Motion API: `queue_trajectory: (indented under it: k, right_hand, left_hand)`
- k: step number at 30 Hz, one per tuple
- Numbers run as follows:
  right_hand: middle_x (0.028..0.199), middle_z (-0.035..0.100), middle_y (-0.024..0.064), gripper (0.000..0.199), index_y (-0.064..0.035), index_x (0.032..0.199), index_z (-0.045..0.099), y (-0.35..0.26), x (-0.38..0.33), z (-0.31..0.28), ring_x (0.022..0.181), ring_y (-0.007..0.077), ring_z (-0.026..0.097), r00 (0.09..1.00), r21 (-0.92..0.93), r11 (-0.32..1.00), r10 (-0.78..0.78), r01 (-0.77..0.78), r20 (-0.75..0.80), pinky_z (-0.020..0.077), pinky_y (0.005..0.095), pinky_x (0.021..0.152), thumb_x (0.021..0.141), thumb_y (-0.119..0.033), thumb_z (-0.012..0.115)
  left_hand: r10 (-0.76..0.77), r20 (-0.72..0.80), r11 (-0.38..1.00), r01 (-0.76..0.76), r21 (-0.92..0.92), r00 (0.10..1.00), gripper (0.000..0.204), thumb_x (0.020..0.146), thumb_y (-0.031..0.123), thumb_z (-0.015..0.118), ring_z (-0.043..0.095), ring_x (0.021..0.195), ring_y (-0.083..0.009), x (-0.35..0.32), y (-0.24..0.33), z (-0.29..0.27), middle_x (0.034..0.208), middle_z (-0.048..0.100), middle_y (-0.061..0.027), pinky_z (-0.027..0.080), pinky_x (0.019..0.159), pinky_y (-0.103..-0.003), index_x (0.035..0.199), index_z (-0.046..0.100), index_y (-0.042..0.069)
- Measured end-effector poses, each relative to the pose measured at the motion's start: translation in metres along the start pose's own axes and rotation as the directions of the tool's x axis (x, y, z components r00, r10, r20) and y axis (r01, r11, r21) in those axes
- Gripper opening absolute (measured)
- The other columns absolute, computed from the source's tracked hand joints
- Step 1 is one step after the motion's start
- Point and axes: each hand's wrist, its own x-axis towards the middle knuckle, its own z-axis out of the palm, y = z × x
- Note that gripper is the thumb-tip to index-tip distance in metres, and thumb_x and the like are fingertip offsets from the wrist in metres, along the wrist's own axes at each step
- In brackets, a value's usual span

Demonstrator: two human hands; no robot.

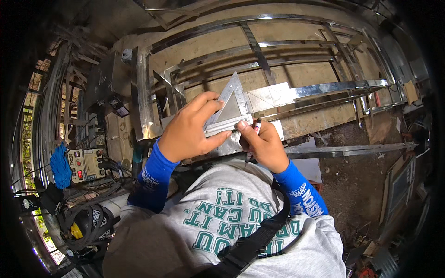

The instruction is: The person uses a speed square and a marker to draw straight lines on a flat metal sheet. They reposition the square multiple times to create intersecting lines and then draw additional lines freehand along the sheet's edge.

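A silver triangular square [240, 100] with a thick base edge lies over shiny metal in front of me. My left hand [192, 127] grips it from the left, fingers along the sloping side and thumb at the base. My right hand [265, 144] is closed around a dark marker [257, 125] with a white and red end. Its other, dark end points down toward my shirt. The right thumb rests on the right end of the square's base. Beneath and beside the square is a bright flat metal piece [271, 96]; my hands hide part of it.
A frame of polished square tubing [324, 88] stretches across the far side. To the left stand a control box with dials [86, 163], a blue cloth [60, 167] and coiled cables [88, 227]. A long metal strip [352, 150] runs rightward. A strap [259, 243] crosses my shirt.
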Motion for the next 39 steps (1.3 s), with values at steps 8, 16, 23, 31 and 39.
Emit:
queue_trajectory:
  k: [8,16,23,31,39]
  right_hand:
    - [0.064,0.06,-0.0021,0.029,0.0006,0.08,0.071,-0.053,-0.018,-0.008,0.06,0.0037,0.05,0.953,-0.444,0.866,-0.293,0.229,-0.079,0.0378,0.028,0.051,0.103,-0.016,0.077]
    - [0.079,0.069,0.0112,0.036,-0.0047,0.104,0.071,-0.07,-0.011,0.007,0.069,0.0305,0.069,0.627,-0.804,0.193,-0.734,0.563,0.262,0.0536,0.0423,0.058,0.07,-0.006,0.084]
    - [0.077,0.062,0.0032,0.026,-0.0079,0.101,0.07,-0.051,-0.006,0.034,0.068,0.0214,0.066,0.669,-0.817,0.066,-0.614,0.572,0.419,0.0507,0.037,0.056,0.077,-0.015,0.073]
    - [0.073,0.062,0.0003,0.043,-0.0112,0.12,0.08,-0.025,0.003,0.033,0.063,0.0193,0.063,0.631,-0.809,0.026,-0.64,0.588,0.438,0.048,0.0357,0.054,0.076,-0.012,0.08]
    - [0.067,0.066,0.0063,0.032,-0.0074,0.111,0.082,-0.057,-0.015,0.001,0.054,0.0188,0.064,0.7,-0.765,0.297,-0.663,0.571,0.265,0.0489,0.0318,0.051,0.081,-0.003,0.089]
  left_hand:
    - [-0.002,-0.025,0.989,0.005,0.148,1.0,0.103,0.075,0.045,0.097,0.061,0.136,-0.0445,-0.012,0.001,-0.004,0.147,0.062,-0.0243,0.048,0.115,-0.049,0.154,0.049,0.001]
    - [-0.107,-0.129,0.985,0.123,0.123,0.986,0.141,0.066,0.051,0.1,0.065,0.129,-0.0444,-0.018,0.003,-0.002,0.138,0.067,-0.0286,0.046,0.116,-0.05,0.168,0.02,-0.003]
    - [-0.147,-0.16,0.981,0.165,0.103,0.976,0.147,0.059,0.069,0.095,0.064,0.127,-0.0494,-0.035,-0.009,-0.003,0.144,0.063,-0.0288,0.049,0.112,-0.054,0.17,0.023,0.005]
    - [-0.073,-0.043,0.976,0.081,0.2,0.996,0.103,0.066,0.053,0.09,0.059,0.122,-0.0438,-0.035,-0.017,-0.004,0.135,0.062,-0.0209,0.049,0.106,-0.049,0.154,0.06,0.01]
    - [-0.059,-0.14,0.983,0.083,0.166,0.988,0.088,0.078,0.039,0.093,0.063,0.117,-0.0426,-0.03,-0.017,-0.001,0.129,0.067,-0.0224,0.05,0.105,-0.048,0.148,0.059,-0.003]
